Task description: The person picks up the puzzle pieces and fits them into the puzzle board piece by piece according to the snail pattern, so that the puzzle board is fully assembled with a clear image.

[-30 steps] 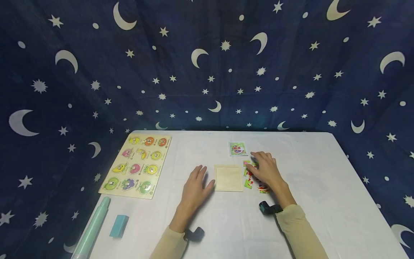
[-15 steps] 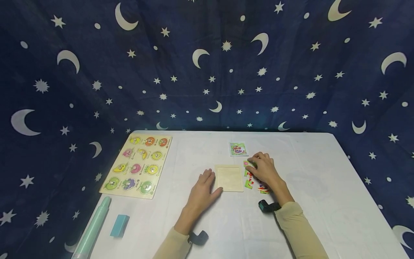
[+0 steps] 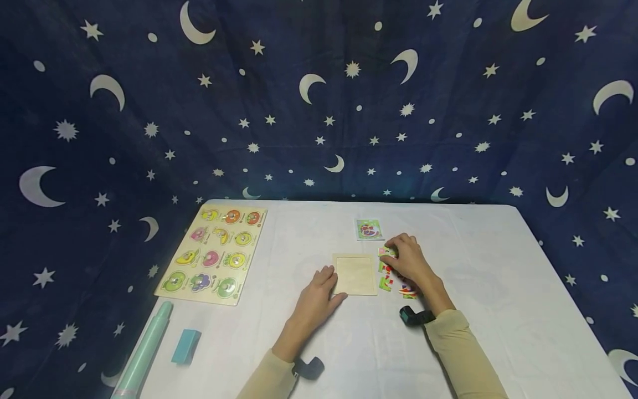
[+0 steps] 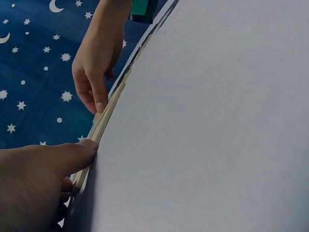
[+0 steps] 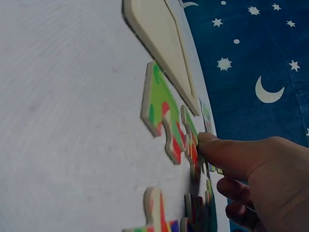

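Note:
A square wooden puzzle tray [image 3: 355,275] lies at mid-table with nothing in its recess. My left hand [image 3: 315,302] rests at its lower left corner, the fingers along the left edge and the thumb at the bottom edge. Right of the tray lie several colourful jigsaw pieces [image 3: 385,284], green, red and blue, partly overlapping. My right hand [image 3: 411,263] is over them, thumb and index finger pinching a pink and green jigsaw piece [image 3: 384,252]. The right wrist view shows a green and red piece [image 5: 157,101] flat near the tray; the right hand's fingertips are partly hidden.
A small picture card [image 3: 369,229] lies behind the tray. At the left are a wooden fruit puzzle board [image 3: 211,255], a pale green tube [image 3: 144,352] and a blue block [image 3: 186,346]. A starry dark blue cloth [image 3: 279,100] hangs behind the white table.
My left hand has moved right and come to the tray's lower left corner. My right thumb and index finger have closed in on a piece at the top of the pile.

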`<action>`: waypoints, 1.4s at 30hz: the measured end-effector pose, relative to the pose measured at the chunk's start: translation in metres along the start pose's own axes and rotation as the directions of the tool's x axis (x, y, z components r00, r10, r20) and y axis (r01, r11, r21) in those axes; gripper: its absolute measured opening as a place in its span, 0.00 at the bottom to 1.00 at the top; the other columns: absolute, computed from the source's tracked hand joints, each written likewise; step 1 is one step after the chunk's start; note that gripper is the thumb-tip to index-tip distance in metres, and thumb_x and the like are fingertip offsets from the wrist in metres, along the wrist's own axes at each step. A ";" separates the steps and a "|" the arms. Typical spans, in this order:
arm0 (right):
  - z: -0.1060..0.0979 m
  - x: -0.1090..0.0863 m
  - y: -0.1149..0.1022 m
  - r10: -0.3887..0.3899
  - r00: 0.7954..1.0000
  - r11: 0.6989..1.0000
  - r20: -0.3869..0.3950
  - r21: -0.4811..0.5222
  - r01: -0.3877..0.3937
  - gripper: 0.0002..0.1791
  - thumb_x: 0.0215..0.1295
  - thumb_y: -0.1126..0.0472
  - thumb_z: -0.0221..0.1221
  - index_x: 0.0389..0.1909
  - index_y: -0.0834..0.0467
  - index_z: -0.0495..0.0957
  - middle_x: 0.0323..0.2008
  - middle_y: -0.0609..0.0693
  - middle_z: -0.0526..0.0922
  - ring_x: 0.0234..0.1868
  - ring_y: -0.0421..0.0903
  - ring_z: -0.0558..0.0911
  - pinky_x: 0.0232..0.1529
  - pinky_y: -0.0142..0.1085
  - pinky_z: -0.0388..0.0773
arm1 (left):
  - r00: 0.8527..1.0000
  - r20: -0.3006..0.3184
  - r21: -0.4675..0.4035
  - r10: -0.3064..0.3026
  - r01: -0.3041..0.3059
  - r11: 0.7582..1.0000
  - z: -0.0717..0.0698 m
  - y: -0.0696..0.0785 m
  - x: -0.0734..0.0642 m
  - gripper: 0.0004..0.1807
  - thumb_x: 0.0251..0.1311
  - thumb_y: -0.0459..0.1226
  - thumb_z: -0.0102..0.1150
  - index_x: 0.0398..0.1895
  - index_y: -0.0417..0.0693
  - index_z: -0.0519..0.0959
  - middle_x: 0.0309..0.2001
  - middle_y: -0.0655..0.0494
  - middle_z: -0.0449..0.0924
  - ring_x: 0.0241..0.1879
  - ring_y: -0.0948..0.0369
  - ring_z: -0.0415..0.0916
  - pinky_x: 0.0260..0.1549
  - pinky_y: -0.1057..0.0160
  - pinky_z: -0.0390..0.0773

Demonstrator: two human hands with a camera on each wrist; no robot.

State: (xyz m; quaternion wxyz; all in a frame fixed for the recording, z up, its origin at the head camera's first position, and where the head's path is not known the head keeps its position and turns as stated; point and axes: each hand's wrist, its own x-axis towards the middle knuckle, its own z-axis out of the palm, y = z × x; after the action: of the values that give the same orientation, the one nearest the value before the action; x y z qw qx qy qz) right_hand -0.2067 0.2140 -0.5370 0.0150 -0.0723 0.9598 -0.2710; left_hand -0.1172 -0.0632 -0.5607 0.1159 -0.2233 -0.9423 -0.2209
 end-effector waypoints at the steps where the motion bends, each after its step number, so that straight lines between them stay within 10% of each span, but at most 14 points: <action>1: 0.000 0.000 -0.001 0.003 1.000 1.000 -0.001 0.009 -0.003 0.25 0.61 0.52 0.68 0.54 0.63 0.79 0.53 0.60 0.78 0.56 0.57 0.71 0.63 0.55 0.71 | 1.000 -0.005 -0.006 -0.002 0.002 1.000 0.000 0.000 0.000 0.29 0.61 0.49 0.67 0.58 0.37 0.80 0.64 0.40 0.77 0.67 0.46 0.73 0.69 0.51 0.72; 18: 0.003 -0.004 -0.013 0.004 0.996 0.991 -0.090 0.137 0.009 0.15 0.68 0.57 0.63 0.52 0.60 0.79 0.30 0.50 0.80 0.29 0.43 0.74 0.32 0.33 0.71 | 0.999 -0.010 -0.055 -0.046 0.046 0.997 -0.001 0.002 0.000 0.29 0.60 0.49 0.69 0.57 0.37 0.80 0.63 0.42 0.78 0.67 0.47 0.73 0.70 0.52 0.71; 42: 0.038 -0.006 -0.060 -0.088 0.992 0.965 -0.089 0.241 0.107 0.14 0.65 0.55 0.67 0.46 0.58 0.81 0.25 0.46 0.83 0.24 0.38 0.75 0.28 0.30 0.72 | 0.999 -0.017 -0.053 -0.047 0.046 0.998 -0.001 0.001 0.000 0.29 0.60 0.49 0.69 0.56 0.37 0.80 0.62 0.44 0.79 0.67 0.49 0.74 0.70 0.53 0.71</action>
State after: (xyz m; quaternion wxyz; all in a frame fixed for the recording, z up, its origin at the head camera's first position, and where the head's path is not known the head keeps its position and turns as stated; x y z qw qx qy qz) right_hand -0.1905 0.1444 -0.5376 -0.0267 -0.1066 0.9141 -0.3903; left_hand -0.1167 -0.0625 -0.5588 0.1136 -0.2021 -0.9400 -0.2504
